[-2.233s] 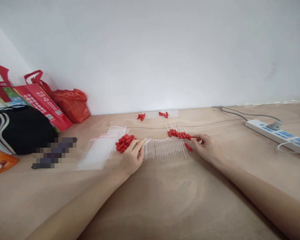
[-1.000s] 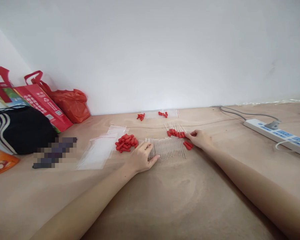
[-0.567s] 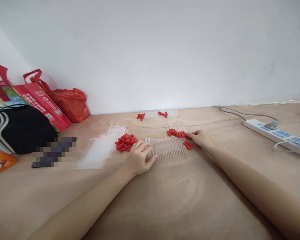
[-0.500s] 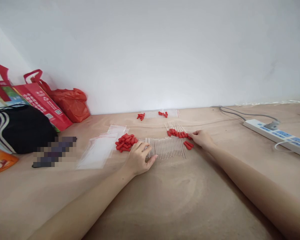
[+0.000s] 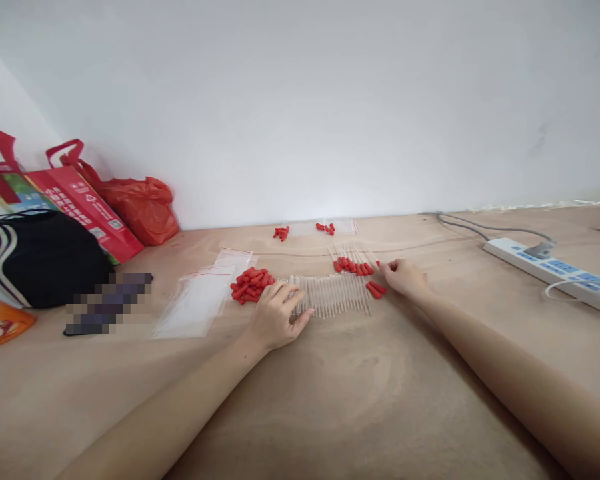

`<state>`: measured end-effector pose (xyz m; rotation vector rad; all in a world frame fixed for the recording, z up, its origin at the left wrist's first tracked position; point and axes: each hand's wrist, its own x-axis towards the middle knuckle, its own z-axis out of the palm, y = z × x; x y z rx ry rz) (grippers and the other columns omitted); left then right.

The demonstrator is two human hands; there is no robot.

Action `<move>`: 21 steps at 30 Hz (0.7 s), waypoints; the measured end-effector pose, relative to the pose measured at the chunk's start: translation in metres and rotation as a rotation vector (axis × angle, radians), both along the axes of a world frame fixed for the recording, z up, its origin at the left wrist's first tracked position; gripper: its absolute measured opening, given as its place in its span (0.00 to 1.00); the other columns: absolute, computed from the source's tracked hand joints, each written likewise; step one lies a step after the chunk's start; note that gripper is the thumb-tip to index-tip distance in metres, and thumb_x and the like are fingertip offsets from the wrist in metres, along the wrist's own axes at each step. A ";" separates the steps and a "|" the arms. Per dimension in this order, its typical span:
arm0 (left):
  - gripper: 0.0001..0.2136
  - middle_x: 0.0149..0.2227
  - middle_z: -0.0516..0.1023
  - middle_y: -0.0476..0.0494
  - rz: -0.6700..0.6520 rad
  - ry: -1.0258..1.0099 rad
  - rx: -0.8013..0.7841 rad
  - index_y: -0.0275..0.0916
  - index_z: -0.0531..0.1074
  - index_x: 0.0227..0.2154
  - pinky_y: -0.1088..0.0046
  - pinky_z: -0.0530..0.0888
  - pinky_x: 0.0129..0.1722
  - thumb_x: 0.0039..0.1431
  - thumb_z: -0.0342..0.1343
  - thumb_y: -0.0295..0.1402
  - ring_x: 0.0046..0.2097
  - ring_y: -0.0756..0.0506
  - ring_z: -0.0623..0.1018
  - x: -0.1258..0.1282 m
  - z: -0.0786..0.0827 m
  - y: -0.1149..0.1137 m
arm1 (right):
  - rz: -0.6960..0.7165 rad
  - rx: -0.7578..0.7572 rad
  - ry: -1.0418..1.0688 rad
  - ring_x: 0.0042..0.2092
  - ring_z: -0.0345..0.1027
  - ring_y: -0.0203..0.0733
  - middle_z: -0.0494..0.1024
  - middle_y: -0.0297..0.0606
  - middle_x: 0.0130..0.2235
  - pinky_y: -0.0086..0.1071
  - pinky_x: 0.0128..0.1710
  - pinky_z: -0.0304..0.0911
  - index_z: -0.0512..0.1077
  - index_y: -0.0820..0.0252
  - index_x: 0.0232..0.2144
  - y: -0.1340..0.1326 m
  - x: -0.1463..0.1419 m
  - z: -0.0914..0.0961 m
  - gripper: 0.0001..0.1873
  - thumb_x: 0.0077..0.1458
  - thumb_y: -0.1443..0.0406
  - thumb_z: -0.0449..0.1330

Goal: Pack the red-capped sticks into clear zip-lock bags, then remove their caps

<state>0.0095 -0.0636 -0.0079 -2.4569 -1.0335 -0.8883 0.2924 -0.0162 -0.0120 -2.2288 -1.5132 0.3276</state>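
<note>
A row of clear thin tubes (image 5: 336, 297) lies side by side on the tan wooden surface (image 5: 330, 387). My left hand (image 5: 276, 315) rests on the row's left end, fingers spread and lying flat over the tubes. Just left of it is a pile of red caps (image 5: 251, 285). Behind the row lies a shorter set of tubes with red caps fitted (image 5: 354, 267). My right hand (image 5: 405, 277) sits at that set's right end, its fingers curled and pinched on a red cap (image 5: 379, 264). Two loose red caps (image 5: 376, 289) lie beside it.
Clear zip bags (image 5: 200, 303) lie left of the pile. Small bags with red caps (image 5: 281, 233) sit near the wall. A white power strip (image 5: 550, 270) with cables is at the right. Red bags (image 5: 80, 200), a black bag (image 5: 40, 257) and a blurred dark object (image 5: 107, 303) crowd the left.
My left hand left the red pile and settled flat on the tube row's left end. The row got pushed closer together. My right hand moved back to the capped tubes.
</note>
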 end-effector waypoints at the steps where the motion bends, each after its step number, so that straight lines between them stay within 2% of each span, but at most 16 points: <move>1: 0.11 0.36 0.74 0.40 0.009 0.010 0.017 0.36 0.72 0.35 0.62 0.68 0.38 0.52 0.52 0.37 0.39 0.42 0.70 0.000 0.000 0.000 | -0.003 0.041 0.005 0.37 0.67 0.48 0.76 0.42 0.32 0.39 0.38 0.54 0.70 0.58 0.29 -0.003 0.000 0.000 0.20 0.52 0.53 0.45; 4: 0.14 0.40 0.74 0.39 0.034 0.039 0.072 0.37 0.71 0.41 0.62 0.67 0.41 0.53 0.52 0.36 0.42 0.40 0.70 -0.001 0.001 0.000 | 0.139 0.271 0.027 0.38 0.66 0.44 0.75 0.39 0.35 0.37 0.41 0.52 0.68 0.58 0.32 -0.016 -0.004 -0.002 0.17 0.53 0.54 0.46; 6: 0.17 0.44 0.72 0.37 0.050 0.052 0.110 0.36 0.68 0.45 0.61 0.66 0.43 0.53 0.52 0.36 0.45 0.39 0.69 -0.001 0.001 0.000 | 0.342 0.439 -0.005 0.38 0.65 0.42 0.75 0.37 0.34 0.37 0.42 0.50 0.68 0.57 0.30 -0.027 -0.010 -0.005 0.13 0.52 0.55 0.49; 8: 0.18 0.47 0.70 0.36 0.050 0.062 0.144 0.36 0.66 0.48 0.60 0.64 0.46 0.53 0.52 0.35 0.48 0.38 0.67 0.000 0.002 -0.001 | 0.540 0.546 -0.077 0.37 0.64 0.42 0.75 0.36 0.31 0.38 0.42 0.48 0.68 0.57 0.28 -0.038 -0.020 -0.008 0.11 0.52 0.58 0.51; 11: 0.17 0.47 0.71 0.38 0.007 0.087 0.171 0.38 0.66 0.48 0.59 0.62 0.49 0.54 0.51 0.34 0.49 0.40 0.67 0.003 0.003 -0.004 | 0.750 0.670 -0.156 0.36 0.63 0.39 0.75 0.34 0.29 0.37 0.42 0.47 0.68 0.58 0.27 -0.051 -0.039 -0.011 0.08 0.53 0.61 0.52; 13: 0.14 0.44 0.73 0.42 -0.030 0.107 0.173 0.40 0.68 0.45 0.58 0.60 0.50 0.55 0.51 0.33 0.47 0.41 0.69 0.006 0.002 -0.006 | 0.830 0.741 -0.176 0.34 0.63 0.37 0.75 0.33 0.28 0.37 0.41 0.46 0.68 0.58 0.26 -0.056 -0.050 -0.012 0.08 0.53 0.63 0.52; 16: 0.08 0.33 0.76 0.48 -0.067 0.133 0.168 0.42 0.71 0.37 0.57 0.60 0.49 0.56 0.50 0.31 0.39 0.46 0.72 0.010 0.001 -0.009 | 0.894 0.806 -0.174 0.33 0.62 0.36 0.75 0.32 0.28 0.36 0.40 0.47 0.68 0.59 0.26 -0.060 -0.061 -0.012 0.08 0.54 0.63 0.52; 18: 0.07 0.27 0.75 0.50 -0.070 0.152 0.172 0.42 0.72 0.33 0.59 0.60 0.49 0.57 0.49 0.29 0.34 0.48 0.72 0.012 0.000 -0.010 | 0.898 0.814 -0.174 0.33 0.62 0.35 0.75 0.32 0.27 0.36 0.39 0.47 0.68 0.59 0.27 -0.061 -0.063 -0.012 0.08 0.54 0.63 0.52; 21: 0.07 0.23 0.73 0.51 -0.069 0.166 0.184 0.41 0.71 0.30 0.61 0.60 0.48 0.58 0.48 0.29 0.31 0.50 0.71 0.013 -0.001 -0.011 | 0.885 0.817 -0.194 0.33 0.62 0.36 0.74 0.32 0.27 0.36 0.38 0.47 0.69 0.58 0.32 -0.062 -0.064 -0.011 0.08 0.53 0.60 0.54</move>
